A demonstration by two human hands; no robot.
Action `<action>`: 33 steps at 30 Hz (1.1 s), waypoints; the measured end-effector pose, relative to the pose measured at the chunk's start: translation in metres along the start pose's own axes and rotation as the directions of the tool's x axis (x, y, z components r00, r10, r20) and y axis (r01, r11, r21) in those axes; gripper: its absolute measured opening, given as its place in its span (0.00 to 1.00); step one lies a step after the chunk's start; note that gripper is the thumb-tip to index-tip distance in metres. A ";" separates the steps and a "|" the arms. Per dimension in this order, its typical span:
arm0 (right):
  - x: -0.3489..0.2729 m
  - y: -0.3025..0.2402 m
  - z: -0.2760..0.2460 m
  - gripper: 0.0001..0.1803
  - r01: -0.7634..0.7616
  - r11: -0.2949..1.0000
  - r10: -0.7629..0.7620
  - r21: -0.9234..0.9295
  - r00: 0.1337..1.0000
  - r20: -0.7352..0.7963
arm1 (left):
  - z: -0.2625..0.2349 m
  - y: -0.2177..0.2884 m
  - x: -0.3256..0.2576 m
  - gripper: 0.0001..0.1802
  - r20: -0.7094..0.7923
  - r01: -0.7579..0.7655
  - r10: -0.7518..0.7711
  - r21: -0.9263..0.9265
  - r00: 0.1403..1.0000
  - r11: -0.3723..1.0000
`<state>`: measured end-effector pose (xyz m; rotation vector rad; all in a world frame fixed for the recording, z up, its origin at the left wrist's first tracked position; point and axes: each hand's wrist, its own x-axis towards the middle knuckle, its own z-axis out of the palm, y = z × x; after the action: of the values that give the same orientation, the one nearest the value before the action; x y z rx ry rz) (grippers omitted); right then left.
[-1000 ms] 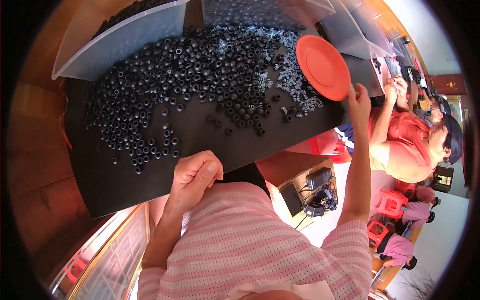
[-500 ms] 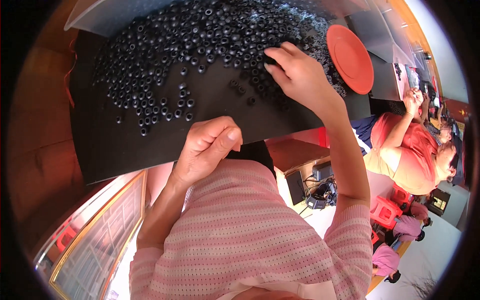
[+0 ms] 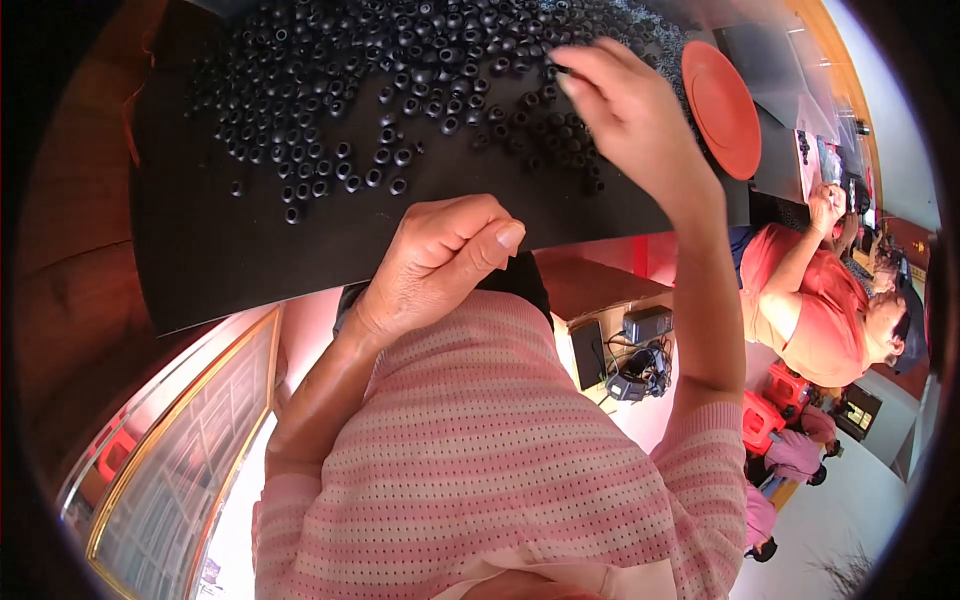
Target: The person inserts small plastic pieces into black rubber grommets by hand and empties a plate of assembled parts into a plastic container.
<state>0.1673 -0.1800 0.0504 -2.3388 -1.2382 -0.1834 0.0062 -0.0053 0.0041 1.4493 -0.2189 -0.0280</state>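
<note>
Small black ring-shaped pieces [image 3: 440, 50] lie in a wide, loose heap over the far part of the black tabletop [image 3: 230, 270]. My right hand [image 3: 635, 115] is over the heap's right side. Its thumb and forefinger come together around a small dark bit, which looks like one of the ring pieces. My left hand [image 3: 445, 255] is curled into a fist by the near table edge, thumb on top; whatever may be inside is hidden. Right of my right hand sits an orange-red round plate [image 3: 722, 110].
A translucent bin [image 3: 775, 75] stands beyond the plate. Below the table's right side is a wooden cabinet [image 3: 600, 290] with black adapters and cables [image 3: 640, 365]. A co-worker in an orange top [image 3: 830, 320] sits at the right. A gold-framed panel [image 3: 185, 430] leans at lower left.
The whole view has shifted, so the heap sits higher in the picture. My right hand's thumb and forefinger have closed from a wider spread. My left hand stays a fist.
</note>
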 end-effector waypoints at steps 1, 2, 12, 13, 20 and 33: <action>-0.010 0.003 -0.006 0.12 -0.040 0.999 0.040 -0.008 0.999 0.030 | 0.000 0.000 -0.001 0.13 0.000 -0.003 0.003 0.013 1.000 1.000; -0.019 0.003 -0.011 0.12 -0.079 0.997 0.080 -0.017 0.995 0.060 | 0.001 -0.002 -0.001 0.13 -0.008 0.004 -0.004 0.011 1.000 1.000; -0.013 -0.005 0.025 0.15 -0.054 0.995 0.058 -0.078 0.997 0.053 | 0.000 -0.006 0.000 0.17 0.037 -0.053 0.048 0.132 0.998 0.990; -0.003 -0.010 0.029 0.15 -0.028 0.998 0.031 -0.064 0.999 0.040 | 0.001 -0.007 -0.001 0.17 0.029 -0.045 0.041 0.132 0.999 0.990; 0.031 -0.023 0.030 0.08 0.027 0.999 -0.023 -0.042 0.996 0.091 | 0.004 -0.005 -0.003 0.19 -0.001 -0.059 0.060 0.141 0.998 0.988; 0.051 -0.041 0.029 0.03 0.184 0.965 -0.100 -0.187 0.916 0.388 | 0.002 -0.006 -0.003 0.20 -0.043 -0.048 0.051 0.077 0.998 0.996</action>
<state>0.1605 -0.1085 0.0566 -2.5544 -1.6508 0.0938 0.0038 -0.0079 -0.0023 1.5180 -0.2211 0.0534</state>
